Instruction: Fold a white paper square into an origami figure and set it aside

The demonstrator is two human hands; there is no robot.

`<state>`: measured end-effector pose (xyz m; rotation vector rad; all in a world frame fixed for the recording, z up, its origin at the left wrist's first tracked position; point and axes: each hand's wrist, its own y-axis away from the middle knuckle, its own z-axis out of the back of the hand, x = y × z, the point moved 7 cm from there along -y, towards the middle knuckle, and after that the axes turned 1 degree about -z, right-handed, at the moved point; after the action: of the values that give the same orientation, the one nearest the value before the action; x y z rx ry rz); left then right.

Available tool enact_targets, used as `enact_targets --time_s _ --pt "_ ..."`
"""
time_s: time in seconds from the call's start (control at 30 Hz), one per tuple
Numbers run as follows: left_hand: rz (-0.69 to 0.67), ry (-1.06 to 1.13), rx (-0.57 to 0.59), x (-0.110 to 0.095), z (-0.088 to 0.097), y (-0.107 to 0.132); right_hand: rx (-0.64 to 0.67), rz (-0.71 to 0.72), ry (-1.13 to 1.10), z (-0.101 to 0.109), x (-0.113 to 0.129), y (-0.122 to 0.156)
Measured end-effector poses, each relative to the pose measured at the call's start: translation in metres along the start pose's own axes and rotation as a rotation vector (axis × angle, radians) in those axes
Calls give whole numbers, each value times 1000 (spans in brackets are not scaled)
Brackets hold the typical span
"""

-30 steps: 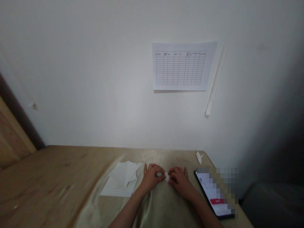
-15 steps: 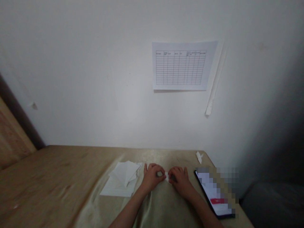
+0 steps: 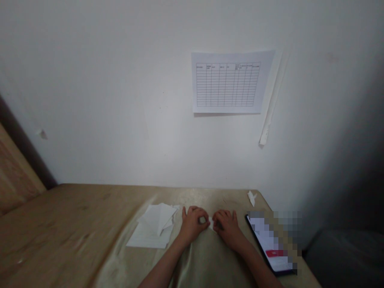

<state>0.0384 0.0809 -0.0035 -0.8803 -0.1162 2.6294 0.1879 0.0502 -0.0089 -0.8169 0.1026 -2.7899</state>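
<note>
A small piece of white paper (image 3: 211, 224) shows between my two hands, low over the cloth-covered table. My left hand (image 3: 193, 222) pinches its left side, thumb and forefinger curled into a ring. On the other side my right hand (image 3: 226, 224) grips the paper with bent fingers, the little finger raised. Most of the paper is hidden by the fingertips, so its folds cannot be made out. Left of my left hand lies a stack of white paper sheets (image 3: 150, 236), the top ones creased and overlapping.
A phone (image 3: 270, 248) with a lit, partly blurred screen lies right of my right forearm. Beyond it, a small folded white paper (image 3: 251, 198) rests near the table's (image 3: 75, 224) far right corner. A printed table sheet (image 3: 228, 84) hangs on the wall behind.
Both hands keep nearly the same place and grip on the small paper. Only a very slight shift of the fingers and of the view shows.
</note>
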Motion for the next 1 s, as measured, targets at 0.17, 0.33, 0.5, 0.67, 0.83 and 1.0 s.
enact_targets --time_s 0.17,0.33,0.5,0.67,0.83,1.0 --pt "-18 -4 -2 -1 -2 0 26 0 19 1 2 1" --pt "-14 -10 6 -2 -2 0 26 1 31 1 1 1" --pt "-8 -25 29 -4 -1 0 40 -1 49 0 1 0" --pt "-13 -39 30 -4 -2 -1 47 -11 60 0 2 0" --pt "-18 -47 27 -5 -4 1 71 -4 55 1 4 1" --pt "-22 -62 44 -6 -3 2 72 -6 46 1 3 0"
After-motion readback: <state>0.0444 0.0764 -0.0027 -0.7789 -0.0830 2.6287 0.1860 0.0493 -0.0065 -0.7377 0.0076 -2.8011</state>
